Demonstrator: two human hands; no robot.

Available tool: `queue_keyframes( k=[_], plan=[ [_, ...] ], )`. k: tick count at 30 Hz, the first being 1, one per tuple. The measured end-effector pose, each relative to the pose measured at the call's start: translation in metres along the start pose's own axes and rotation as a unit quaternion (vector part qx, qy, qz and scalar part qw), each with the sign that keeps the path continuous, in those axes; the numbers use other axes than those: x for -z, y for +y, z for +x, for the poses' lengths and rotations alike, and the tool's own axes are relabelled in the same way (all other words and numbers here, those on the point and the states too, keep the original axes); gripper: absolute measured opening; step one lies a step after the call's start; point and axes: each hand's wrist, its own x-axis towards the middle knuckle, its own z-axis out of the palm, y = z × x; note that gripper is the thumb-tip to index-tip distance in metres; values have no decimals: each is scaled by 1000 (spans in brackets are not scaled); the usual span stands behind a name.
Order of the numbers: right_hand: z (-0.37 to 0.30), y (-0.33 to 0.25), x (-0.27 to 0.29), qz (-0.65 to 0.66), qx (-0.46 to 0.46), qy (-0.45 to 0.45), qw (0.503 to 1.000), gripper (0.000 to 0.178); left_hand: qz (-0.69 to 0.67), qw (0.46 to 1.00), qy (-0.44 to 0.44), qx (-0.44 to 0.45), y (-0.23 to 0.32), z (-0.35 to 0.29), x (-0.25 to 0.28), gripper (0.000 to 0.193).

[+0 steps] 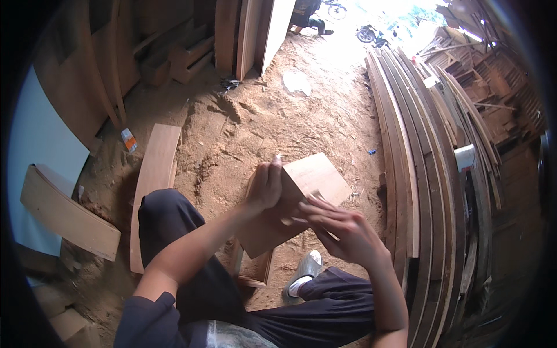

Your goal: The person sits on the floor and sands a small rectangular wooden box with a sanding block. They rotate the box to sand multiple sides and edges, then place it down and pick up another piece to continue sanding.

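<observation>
Along the dusty floor [232,139], planks [400,168] are piled at the right. The board [264,229] is held up in front of the lap [223,298], gripped by the left hand's [268,184] fingers. The right hand [343,229] is blurred; whether a pale bit [316,194] is pinched by its fingers cannot be told. If pushed too hard by the right hand, the board could be tipped loose.

Flat-faced brown wooden piece [268,227], tilted between the hands [267,185]
</observation>
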Motion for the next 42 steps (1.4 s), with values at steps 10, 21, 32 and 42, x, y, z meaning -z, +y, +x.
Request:
queue_keyframes(
  k=[10, 21, 32, 42],
  plan=[
    [26, 2, -17, -19, -8, 10, 1000, 30, 239, 931, 135, -239, -38, -13, -24, 33],
    [-56, 46, -15, -46, -144, 134, 979, 31, -138, 988, 12, 62, 4, -9, -5, 50],
    [-40, -1, -61, -51, -70, 270, 959, 44, 20, 987, 160, -10, -12, -15, -5, 66],
    [-50, -11, -72, 19, -111, 291, 950, 48, -277, 935, 148, 163, 5, -7, -2, 67]
  ],
)
